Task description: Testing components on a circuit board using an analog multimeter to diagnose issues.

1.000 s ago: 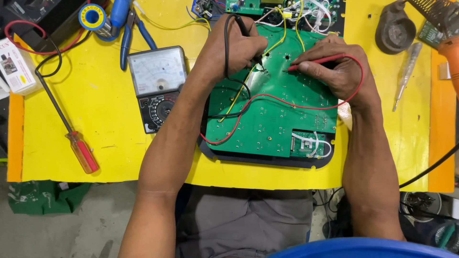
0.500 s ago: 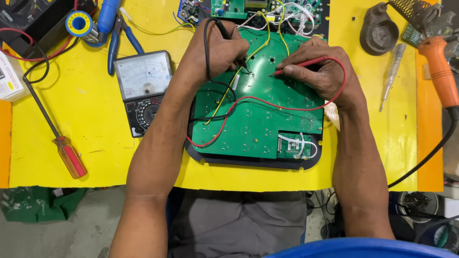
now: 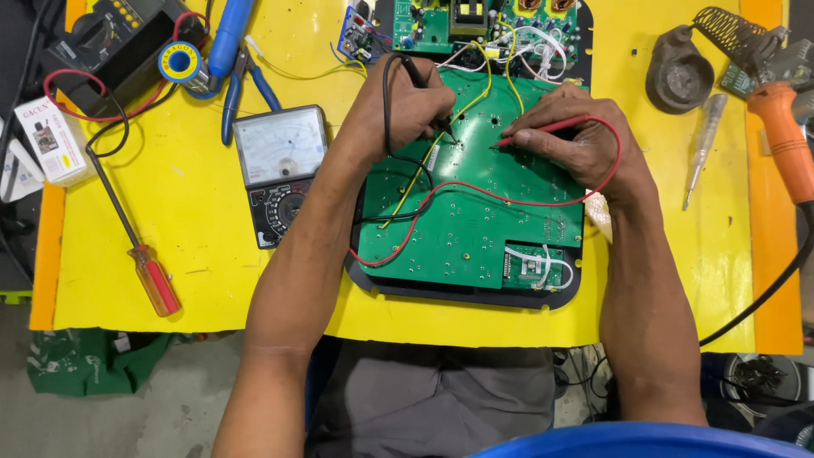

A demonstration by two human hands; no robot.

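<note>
- While I watch from the head view, my left hand (image 3: 405, 106) is closed in a pen grip on the black probe (image 3: 428, 100); its tip rests on the green board (image 3: 475, 212) near the upper middle.
- My right hand (image 3: 577, 140) is curled just as tightly round the red probe (image 3: 534, 131); that tip touches the board just right of the black one, the two tips near each other but apart.
- I see the board lying flat in a dark tray (image 3: 458, 293) on the yellow mat (image 3: 127, 212), with a second board (image 3: 475, 21) above it; yellow and white wires run between them.
- Red and black leads loop across the board toward the analogue meter (image 3: 280, 174), which sits left of my left forearm.
- To probe well, I judge each tip should sit on one solder point only; a slip could bridge neighbours, so I keep the heels of both hands braced on the board.
- I would hold both tips steady while glancing at the needle; the leads should hang slack, not tugging.
- A red screwdriver (image 3: 153, 280), blue pliers (image 3: 242, 80) and an orange soldering iron (image 3: 784, 136) lie well clear.
</note>
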